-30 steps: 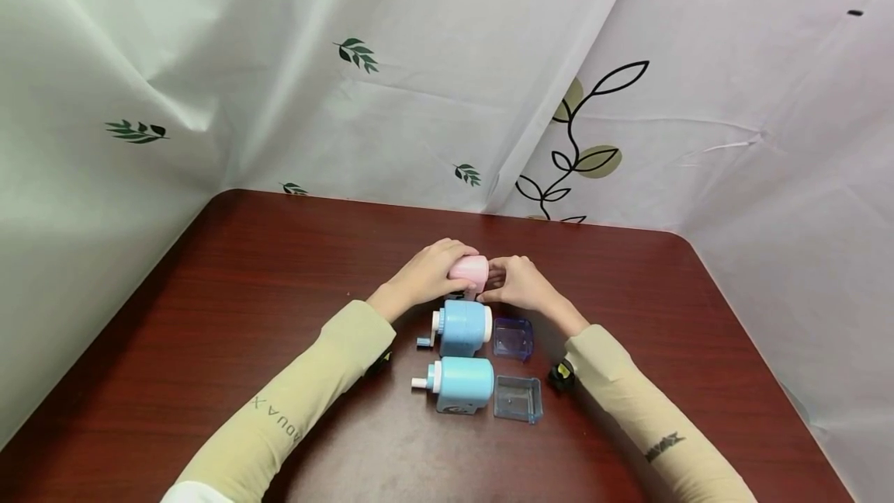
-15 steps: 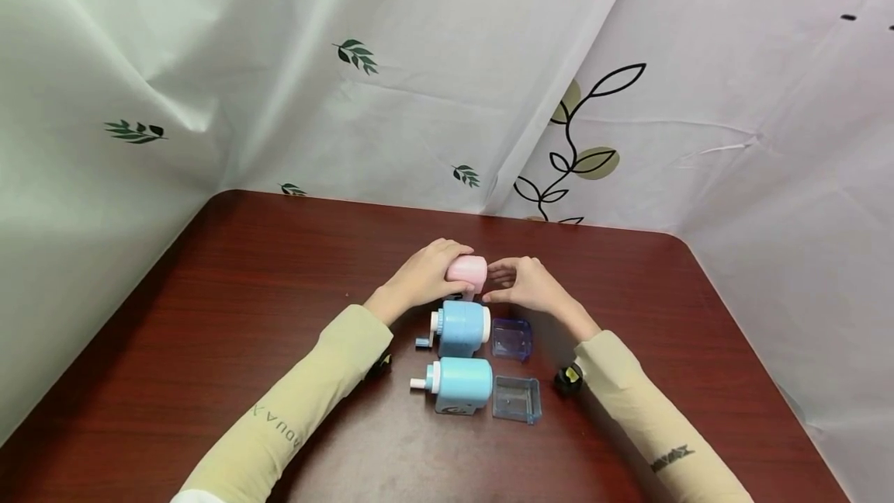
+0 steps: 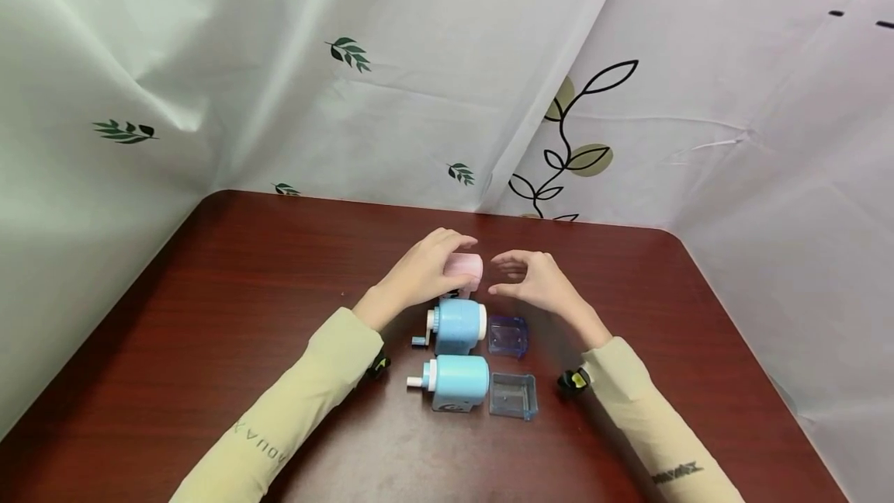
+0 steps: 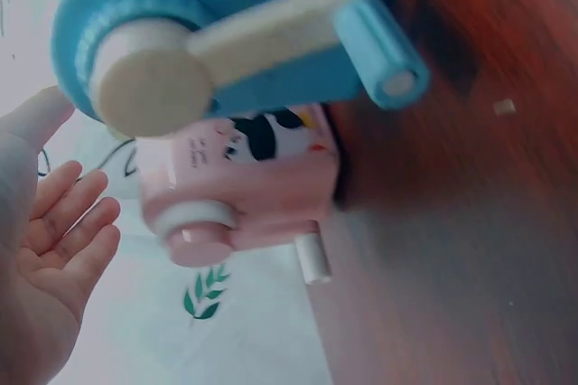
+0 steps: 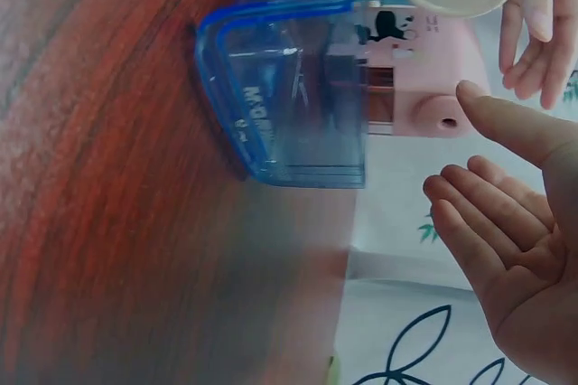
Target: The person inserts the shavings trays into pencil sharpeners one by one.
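A pink pencil sharpener (image 3: 466,268) with a cow print stands farthest back in a row of crank sharpeners. My left hand (image 3: 422,270) is by its left side, fingers spread; the left wrist view has a gap between these fingers and the pink body (image 4: 262,186). To the right of it my right hand (image 3: 543,284) hovers with thumb and fingers apart, holding nothing. In the right wrist view the pink sharpener's front opening (image 5: 381,96) shows. Just nearer stands a blue sharpener (image 3: 457,324) with its crank at left, and nearest a turquoise sharpener (image 3: 461,379).
Two clear shavings drawers lie right of the sharpeners: a purple-blue drawer (image 3: 507,336) beside the blue one, and a grey-blue drawer (image 3: 513,396) beside the turquoise one. The dark red table (image 3: 293,270) meets a white patterned curtain (image 3: 391,123) at the back.
My right hand has drawn back to the right, away from the pink sharpener. My left hand has loosened and eased slightly leftward off it. The head view has shifted slightly.
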{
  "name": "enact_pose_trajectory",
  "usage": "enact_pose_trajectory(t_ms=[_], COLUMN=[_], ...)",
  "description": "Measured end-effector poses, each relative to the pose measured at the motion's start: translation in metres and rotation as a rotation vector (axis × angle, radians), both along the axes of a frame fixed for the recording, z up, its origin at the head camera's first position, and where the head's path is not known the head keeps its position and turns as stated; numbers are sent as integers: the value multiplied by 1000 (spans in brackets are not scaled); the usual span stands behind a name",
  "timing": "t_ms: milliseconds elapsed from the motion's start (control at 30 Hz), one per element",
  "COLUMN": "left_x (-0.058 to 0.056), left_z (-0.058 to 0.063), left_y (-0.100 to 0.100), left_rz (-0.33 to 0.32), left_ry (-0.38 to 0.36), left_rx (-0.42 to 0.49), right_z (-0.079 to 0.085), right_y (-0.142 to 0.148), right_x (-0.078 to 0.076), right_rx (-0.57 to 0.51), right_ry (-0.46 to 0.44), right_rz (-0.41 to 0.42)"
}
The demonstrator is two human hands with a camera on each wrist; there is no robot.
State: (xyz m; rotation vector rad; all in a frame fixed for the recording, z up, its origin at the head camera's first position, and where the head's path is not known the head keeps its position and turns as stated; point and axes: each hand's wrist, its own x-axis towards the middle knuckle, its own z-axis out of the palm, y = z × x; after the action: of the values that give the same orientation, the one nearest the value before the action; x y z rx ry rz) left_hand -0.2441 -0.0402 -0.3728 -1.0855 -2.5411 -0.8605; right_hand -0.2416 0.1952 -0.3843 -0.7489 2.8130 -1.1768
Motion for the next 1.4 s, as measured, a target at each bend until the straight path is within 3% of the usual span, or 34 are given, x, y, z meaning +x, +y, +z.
enact_pose_trajectory(t_ms=[133, 333, 533, 700, 1100, 1400], left_x=[8, 22, 30, 35, 43, 47], left_z=[4, 10, 12, 7, -4, -8], left_y=[-1, -3, -7, -10, -11, -13], left_rz=[-4, -20, -26, -45, -96, -69], left_ry=[17, 0, -14, -30, -79, -81], left_rx=[29, 34, 33, 48, 43, -5], right_z=[7, 26, 10, -2, -12, -19], right_y=[-1, -4, 7, 14, 14, 15], right_x=[7, 31, 30, 28, 39, 45], right_rx=[-27, -53, -63, -78, -93, -70], right_ry=[-2, -15, 17, 19, -22, -34], right_rz=[-6, -36, -42, -58, -34, -15])
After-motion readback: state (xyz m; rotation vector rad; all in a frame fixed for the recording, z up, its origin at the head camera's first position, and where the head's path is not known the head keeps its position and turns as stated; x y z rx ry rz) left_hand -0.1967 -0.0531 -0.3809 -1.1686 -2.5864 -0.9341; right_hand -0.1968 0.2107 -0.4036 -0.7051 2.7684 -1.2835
